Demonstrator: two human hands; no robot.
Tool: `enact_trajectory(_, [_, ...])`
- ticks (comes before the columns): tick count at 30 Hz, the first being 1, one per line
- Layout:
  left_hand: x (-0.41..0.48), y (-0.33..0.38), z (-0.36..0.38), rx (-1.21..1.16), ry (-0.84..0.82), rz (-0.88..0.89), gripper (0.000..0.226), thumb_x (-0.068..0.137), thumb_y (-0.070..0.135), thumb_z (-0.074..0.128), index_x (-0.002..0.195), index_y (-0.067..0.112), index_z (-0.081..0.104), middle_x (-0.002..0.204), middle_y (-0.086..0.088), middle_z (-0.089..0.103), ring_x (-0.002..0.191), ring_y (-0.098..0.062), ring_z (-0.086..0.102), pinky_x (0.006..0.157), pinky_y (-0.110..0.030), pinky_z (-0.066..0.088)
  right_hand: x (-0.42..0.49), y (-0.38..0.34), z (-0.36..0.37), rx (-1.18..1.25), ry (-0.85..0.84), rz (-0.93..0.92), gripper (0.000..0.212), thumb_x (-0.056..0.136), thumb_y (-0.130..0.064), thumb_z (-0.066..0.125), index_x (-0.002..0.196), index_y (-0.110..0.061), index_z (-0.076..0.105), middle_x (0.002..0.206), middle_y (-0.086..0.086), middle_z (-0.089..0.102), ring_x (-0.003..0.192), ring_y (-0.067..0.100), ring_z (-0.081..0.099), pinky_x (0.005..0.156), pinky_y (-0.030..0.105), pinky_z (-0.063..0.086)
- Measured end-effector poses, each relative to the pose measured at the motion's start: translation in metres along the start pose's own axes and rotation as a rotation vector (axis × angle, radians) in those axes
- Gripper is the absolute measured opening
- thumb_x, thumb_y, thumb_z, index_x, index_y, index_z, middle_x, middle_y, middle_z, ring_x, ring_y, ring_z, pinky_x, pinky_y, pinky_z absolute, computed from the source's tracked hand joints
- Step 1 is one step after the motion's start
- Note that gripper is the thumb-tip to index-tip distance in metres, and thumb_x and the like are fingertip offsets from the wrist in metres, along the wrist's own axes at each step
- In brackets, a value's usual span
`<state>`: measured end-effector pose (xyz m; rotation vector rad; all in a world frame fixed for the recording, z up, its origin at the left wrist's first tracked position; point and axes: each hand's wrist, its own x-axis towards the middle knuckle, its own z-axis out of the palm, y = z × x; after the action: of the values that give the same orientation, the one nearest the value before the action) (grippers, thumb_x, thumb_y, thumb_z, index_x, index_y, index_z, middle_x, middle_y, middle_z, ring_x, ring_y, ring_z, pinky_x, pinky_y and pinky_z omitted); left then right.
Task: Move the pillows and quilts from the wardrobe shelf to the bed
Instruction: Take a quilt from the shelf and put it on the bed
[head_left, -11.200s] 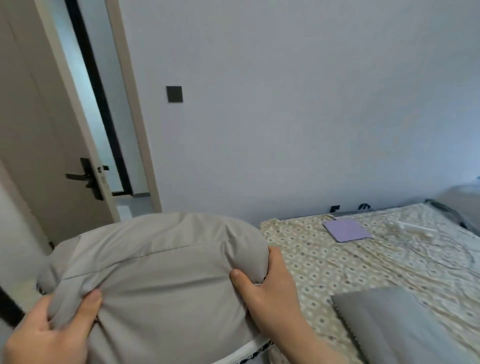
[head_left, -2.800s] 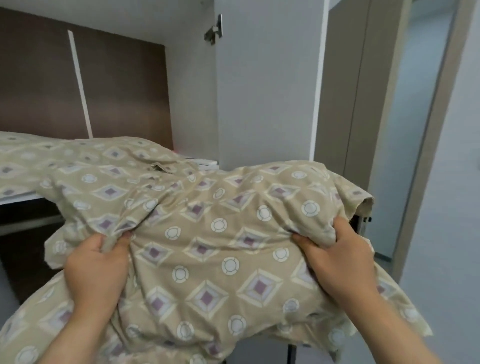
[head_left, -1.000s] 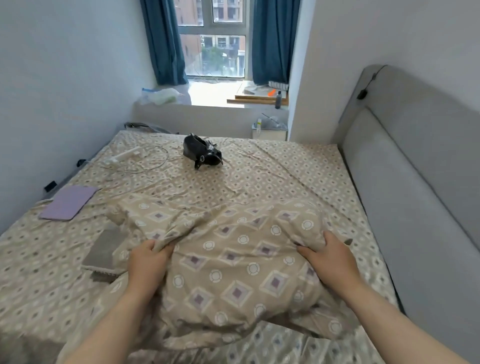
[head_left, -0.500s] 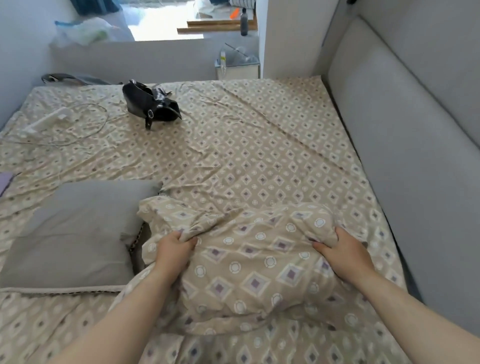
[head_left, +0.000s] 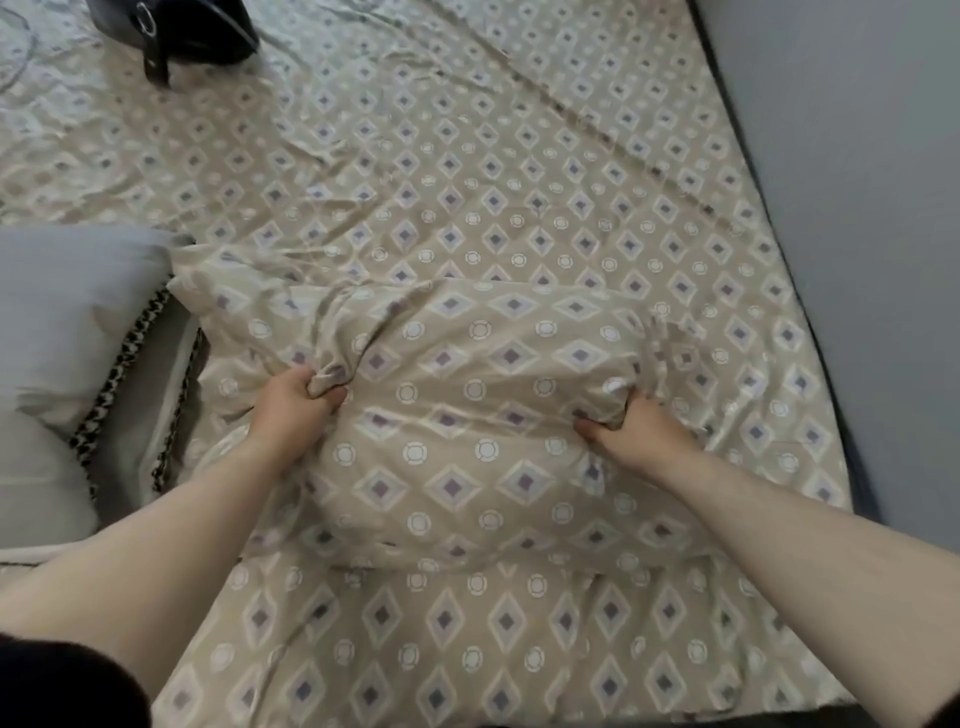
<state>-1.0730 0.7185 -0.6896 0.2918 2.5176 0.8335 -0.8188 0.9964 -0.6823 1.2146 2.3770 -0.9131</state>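
A bundled beige quilt (head_left: 467, 426) with a diamond and circle print lies on the bed (head_left: 467, 156), whose sheet has the same print. My left hand (head_left: 293, 402) grips a fold of the quilt on its left side. My right hand (head_left: 631, 426) grips a bunched fold on its right side. Left of the quilt, a grey pillow (head_left: 57, 332) with a black-and-white trim rests on the bed.
A black handbag (head_left: 182, 31) sits on the sheet at the far left top. The grey padded headboard (head_left: 857, 208) runs along the bed's right edge. A white cable shows at the top left corner.
I carried the quilt from the wardrobe to the bed. Over the last second it has sunk onto the sheet beside the grey pillow, and my view has tilted further down.
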Motion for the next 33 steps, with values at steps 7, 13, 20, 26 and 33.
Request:
enact_trajectory(7, [-0.003, 0.018, -0.028, 0.082, -0.069, -0.140, 0.040, 0.065, 0.048, 0.073, 0.082, 0.016, 0.057, 0.068, -0.003, 0.067, 0.061, -0.024, 0.066, 0.064, -0.039, 0.054, -0.007, -0.024, -0.024, -0.142, 0.060, 0.151, 0.105, 0.060, -0.085, 0.049, 0.135, -0.012, 0.044, 0.136, 0.012, 0.054, 0.120, 0.036, 0.054, 0.095, 0.046, 0.048])
enact_trajectory(13, [-0.055, 0.060, -0.067, 0.000, -0.047, 0.031, 0.043, 0.084, 0.044, 0.062, 0.116, 0.016, 0.061, 0.110, -0.001, 0.064, 0.103, -0.020, 0.059, 0.086, -0.038, 0.048, -0.056, -0.110, -0.055, 0.116, 0.124, -0.155, 0.074, 0.090, -0.054, 0.048, 0.149, -0.018, 0.024, 0.156, 0.005, 0.030, 0.142, 0.024, 0.028, 0.114, 0.044, 0.029])
enact_trajectory(20, [-0.132, 0.099, -0.161, -0.286, 0.038, 0.157, 0.020, 0.087, 0.045, 0.058, 0.107, 0.041, 0.063, 0.117, 0.010, 0.064, 0.111, -0.013, 0.059, 0.089, -0.037, 0.049, -0.147, -0.204, -0.112, 0.291, 0.148, -0.322, 0.059, 0.094, -0.051, 0.044, 0.147, -0.030, 0.029, 0.154, -0.009, 0.032, 0.140, 0.013, 0.031, 0.108, 0.034, 0.030])
enact_trajectory(26, [-0.201, 0.116, -0.253, -0.462, 0.167, 0.251, 0.039, 0.076, 0.059, 0.061, 0.114, 0.051, 0.053, 0.126, 0.013, 0.058, 0.117, -0.011, 0.054, 0.095, -0.033, 0.043, -0.237, -0.267, -0.151, 0.343, 0.176, -0.487, 0.054, 0.094, -0.049, 0.047, 0.144, -0.036, 0.031, 0.151, -0.017, 0.033, 0.137, 0.006, 0.031, 0.106, 0.027, 0.028])
enact_trajectory(33, [-0.295, 0.117, -0.330, -0.483, 0.366, 0.226, 0.037, 0.077, 0.056, 0.061, 0.112, 0.057, 0.048, 0.132, 0.022, 0.047, 0.123, -0.011, 0.044, 0.096, -0.034, 0.036, -0.313, -0.312, -0.175, 0.391, 0.107, -0.667, 0.051, 0.092, -0.049, 0.049, 0.140, -0.044, 0.034, 0.134, -0.029, 0.033, 0.127, 0.000, 0.033, 0.103, 0.028, 0.032])
